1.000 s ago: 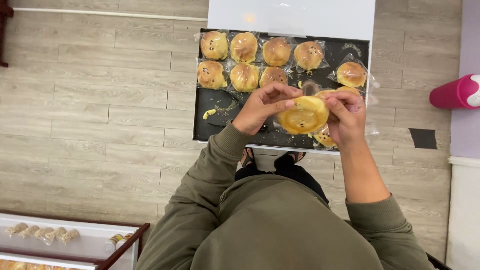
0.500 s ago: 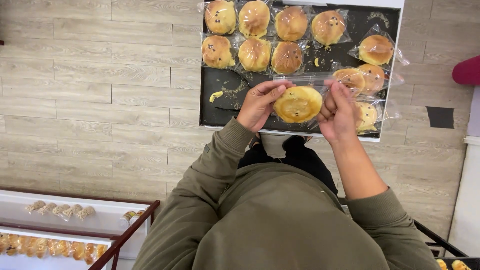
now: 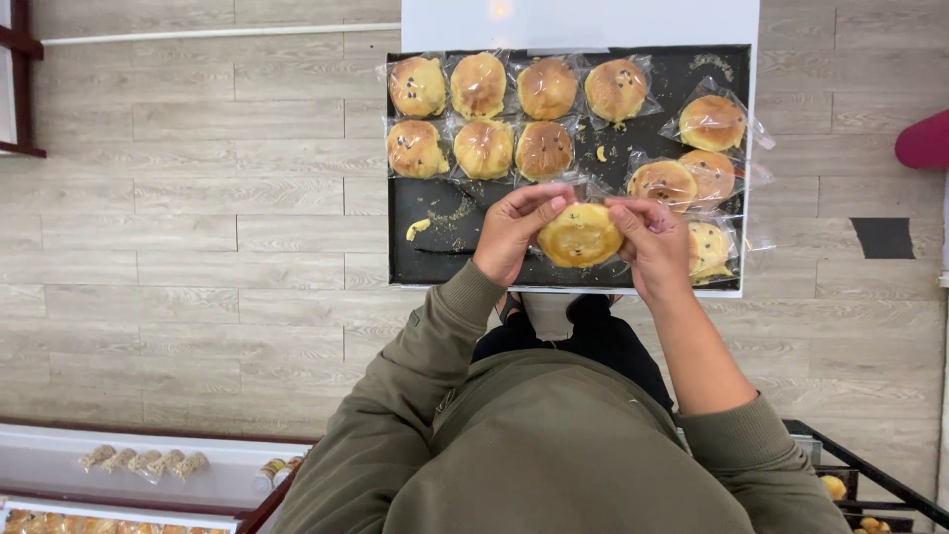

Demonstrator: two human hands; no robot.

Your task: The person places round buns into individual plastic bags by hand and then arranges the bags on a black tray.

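Looking down from the head camera, the view shows a person in an olive sweatshirt (image 3: 554, 445) standing over a dark baking tray (image 3: 445, 247) that rests on a white table (image 3: 578, 22). Both hands meet above the near edge of the tray and grip one round golden bun (image 3: 579, 234) wrapped in clear plastic. The left hand (image 3: 514, 229) closes on the bun's left side, fingers curled over its top edge. The right hand (image 3: 654, 242) closes on the bun's right side, thumb and fingers pinching the wrap. The bun sits between the two hands, held just above the tray and not lying on it.

On the tray, seven wrapped buns form two rows at the far left: four in the back row (image 3: 514, 87) and three in the front row (image 3: 478, 148), each touching its neighbour. To the right, three more wrapped buns (image 3: 692, 148) lie loosely, and another (image 3: 710, 247) lies just beside the right hand, partly hidden by it. Crumbs and a yellow smear (image 3: 419, 229) mark the bare left part of the tray.

Wood-pattern flooring (image 3: 198, 198) surrounds the table. At lower left a rack shelf (image 3: 148, 460) holds small wrapped pastries.
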